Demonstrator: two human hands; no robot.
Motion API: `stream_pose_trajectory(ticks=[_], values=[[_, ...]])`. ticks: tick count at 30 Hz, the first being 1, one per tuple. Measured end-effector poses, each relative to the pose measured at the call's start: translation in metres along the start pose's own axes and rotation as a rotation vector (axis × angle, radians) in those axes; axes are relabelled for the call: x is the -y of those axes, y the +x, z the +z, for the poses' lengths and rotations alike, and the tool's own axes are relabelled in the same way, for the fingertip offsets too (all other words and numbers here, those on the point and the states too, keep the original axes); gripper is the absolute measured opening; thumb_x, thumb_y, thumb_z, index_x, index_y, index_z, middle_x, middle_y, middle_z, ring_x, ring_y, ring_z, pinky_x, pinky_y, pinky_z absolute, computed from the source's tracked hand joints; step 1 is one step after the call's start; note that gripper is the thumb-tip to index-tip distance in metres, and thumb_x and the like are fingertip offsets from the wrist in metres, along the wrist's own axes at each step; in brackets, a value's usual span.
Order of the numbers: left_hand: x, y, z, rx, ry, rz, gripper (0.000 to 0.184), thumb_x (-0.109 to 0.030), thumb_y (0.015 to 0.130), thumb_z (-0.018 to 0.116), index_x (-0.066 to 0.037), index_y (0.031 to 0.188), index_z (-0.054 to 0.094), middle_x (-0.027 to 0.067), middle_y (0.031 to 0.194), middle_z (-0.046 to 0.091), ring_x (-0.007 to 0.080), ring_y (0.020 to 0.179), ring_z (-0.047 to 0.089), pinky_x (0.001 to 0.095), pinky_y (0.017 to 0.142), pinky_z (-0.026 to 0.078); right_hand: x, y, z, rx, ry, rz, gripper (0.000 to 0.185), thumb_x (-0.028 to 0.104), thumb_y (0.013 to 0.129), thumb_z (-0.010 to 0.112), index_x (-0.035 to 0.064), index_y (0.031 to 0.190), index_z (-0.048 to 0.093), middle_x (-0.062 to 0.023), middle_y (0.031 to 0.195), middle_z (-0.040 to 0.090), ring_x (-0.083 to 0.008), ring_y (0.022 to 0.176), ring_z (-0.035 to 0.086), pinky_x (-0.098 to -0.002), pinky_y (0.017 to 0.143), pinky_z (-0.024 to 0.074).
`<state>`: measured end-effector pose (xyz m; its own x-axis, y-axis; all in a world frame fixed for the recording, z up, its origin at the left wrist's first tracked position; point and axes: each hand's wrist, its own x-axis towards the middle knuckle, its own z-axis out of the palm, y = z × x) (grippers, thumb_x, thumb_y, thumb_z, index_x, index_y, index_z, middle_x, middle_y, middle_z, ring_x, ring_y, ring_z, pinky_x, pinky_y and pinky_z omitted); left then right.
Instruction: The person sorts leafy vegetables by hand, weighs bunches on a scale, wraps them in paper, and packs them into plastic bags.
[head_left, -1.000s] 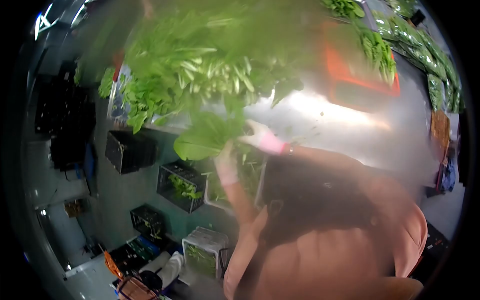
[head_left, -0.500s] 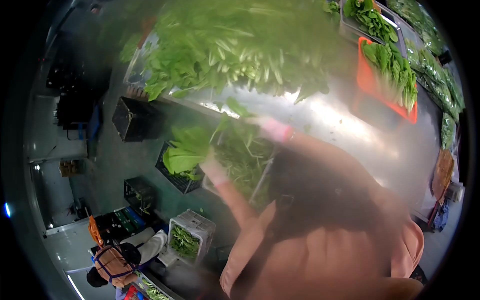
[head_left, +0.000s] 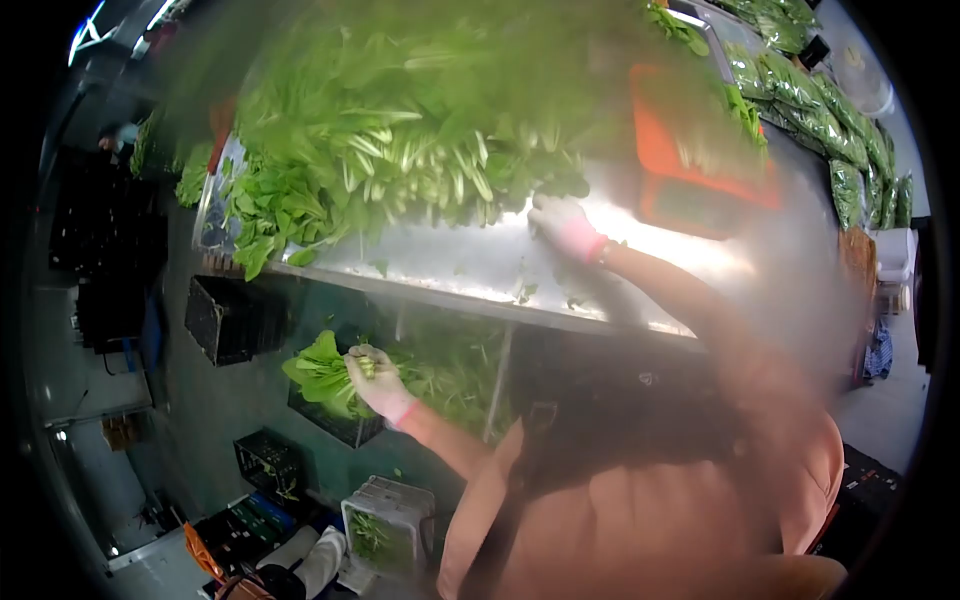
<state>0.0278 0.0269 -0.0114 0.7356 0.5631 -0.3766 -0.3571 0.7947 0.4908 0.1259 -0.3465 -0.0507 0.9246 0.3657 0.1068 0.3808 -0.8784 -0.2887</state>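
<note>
Beside the metal table (head_left: pixel 430 265), leafy bunch (head_left: pixel 320 368) in grasp

I have the left hand (head_left: pixel 378 380) closed around it, over a black crate (head_left: pixel 350 430) off the table's near edge. My right hand (head_left: pixel 567 225) is above the table, by the heaped greens (head_left: pixel 400 150); I cannot tell whether it grips anything. I judge a light hold best, to avoid bruising.
</note>
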Motion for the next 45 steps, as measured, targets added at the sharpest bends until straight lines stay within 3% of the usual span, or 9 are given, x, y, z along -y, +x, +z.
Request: stream_pose_trajectory(ticks=[3, 7, 11, 15, 21, 25, 31, 35, 45], values=[[0.015, 0.013, -0.011, 0.322, -0.03, -0.148, 0.025, -0.01, 0.087, 0.057, 0.003, 0.106, 0.05, 0.0086, 0.084, 0.054, 0.0158, 0.072, 0.051, 0.0279, 0.066, 0.049, 0.02, 0.002, -0.01, -0.274, 0.166, -0.207, 0.018, 0.002, 0.073, 0.055, 0.0054, 0.09, 0.056, -0.015, 0.109, 0.054, -0.0292, 0.087, 0.056, -0.035, 0.075, 0.0474], [0.068, -0.031, 0.028, 0.296, 0.056, -0.455, 0.022, -0.01, 0.087, 0.057, 0.0, 0.106, 0.051, 0.0068, 0.089, 0.053, 0.0157, 0.077, 0.051, 0.0287, 0.071, 0.048, 0.068, 0.006, -0.031, -0.47, 0.356, -0.376, 0.029, 0.001, 0.07, 0.058, 0.0057, 0.098, 0.054, -0.0138, 0.108, 0.054, -0.0303, 0.088, 0.057, -0.0362, 0.074, 0.0485], [0.115, -0.048, 0.031, 0.564, 0.51, -0.523, 0.023, -0.014, 0.087, 0.059, 0.001, 0.104, 0.054, 0.0057, 0.094, 0.057, 0.0189, 0.085, 0.056, 0.033, 0.081, 0.049, 0.101, 0.007, -0.055, -0.428, 0.391, -0.426, 0.03, 0.003, 0.069, 0.058, 0.0055, 0.099, 0.054, -0.0138, 0.109, 0.054, -0.0309, 0.088, 0.057, -0.0365, 0.075, 0.0481], [0.134, -0.047, 0.042, 0.418, 0.225, -0.811, 0.02, -0.01, 0.088, 0.058, 0.001, 0.103, 0.054, 0.0066, 0.091, 0.059, 0.0175, 0.081, 0.057, 0.0316, 0.078, 0.051, 0.101, 0.003, -0.065, -0.221, 0.453, -0.427, 0.03, 0.003, 0.071, 0.057, 0.0069, 0.101, 0.054, -0.0124, 0.11, 0.055, -0.0298, 0.092, 0.058, -0.0366, 0.078, 0.0481], [0.115, -0.06, 0.066, 0.188, -0.026, -0.761, 0.025, -0.01, 0.087, 0.059, 0.003, 0.107, 0.051, 0.0057, 0.085, 0.055, 0.012, 0.069, 0.048, 0.0252, 0.054, 0.046, 0.017, 0.019, -0.068, -0.609, 0.57, 0.378, 0.03, 0.021, 0.082, 0.059, 0.0037, 0.105, 0.054, -0.0159, 0.101, 0.059, -0.0337, 0.089, 0.059, -0.0385, 0.077, 0.0473], [0.118, -0.028, 0.036, 0.13, 0.078, -0.613, 0.024, -0.024, 0.093, 0.05, -0.001, 0.101, 0.051, 0.0007, 0.08, 0.049, 0.0091, 0.066, 0.042, 0.0216, 0.05, 0.04, -0.028, 0.051, -0.059, -0.314, 0.283, 0.825, 0.062, 0.048, 0.074, 0.064, 0.0028, 0.112, 0.044, -0.0202, 0.098, 0.06, -0.0365, 0.086, 0.06, -0.0446, 0.074, 0.0468], [0.115, -0.032, 0.052, 0.233, -0.102, -0.607, 0.017, -0.013, 0.09, 0.054, -0.004, 0.104, 0.05, -0.0017, 0.074, 0.036, 0.01, 0.065, 0.034, 0.0207, 0.057, 0.035, -0.044, 0.059, -0.018, -0.519, 0.495, 0.777, 0.049, 0.031, 0.078, 0.061, 0.0059, 0.117, 0.046, -0.0205, 0.089, 0.063, -0.0383, 0.083, 0.06, -0.0455, 0.074, 0.0469], [0.119, -0.025, 0.043, 0.277, -0.08, -0.643, 0.02, -0.009, 0.088, 0.056, -0.005, 0.106, 0.052, -0.0012, 0.073, 0.035, 0.0109, 0.065, 0.033, 0.0225, 0.058, 0.034, -0.025, 0.046, -0.07, -0.538, 1.386, 0.727, 0.032, 0.019, 0.089, 0.049, 0.0021, 0.116, 0.049, -0.0054, 0.086, 0.062, -0.0066, 0.065, 0.055, -0.0207, 0.06, 0.0464], [0.155, 0.004, 0.066, 0.322, -0.029, -0.607, 0.016, -0.013, 0.09, 0.054, -0.002, 0.101, 0.051, 0.0022, 0.082, 0.05, 0.0115, 0.068, 0.043, 0.023, 0.058, 0.039, -0.054, 0.083, -0.151, -0.402, 1.812, 0.271, 0.02, 0.017, 0.093, 0.045, -0.0013, 0.101, 0.047, -0.013, 0.096, 0.059, -0.0094, 0.065, 0.051, -0.0234, 0.059, 0.0467]])
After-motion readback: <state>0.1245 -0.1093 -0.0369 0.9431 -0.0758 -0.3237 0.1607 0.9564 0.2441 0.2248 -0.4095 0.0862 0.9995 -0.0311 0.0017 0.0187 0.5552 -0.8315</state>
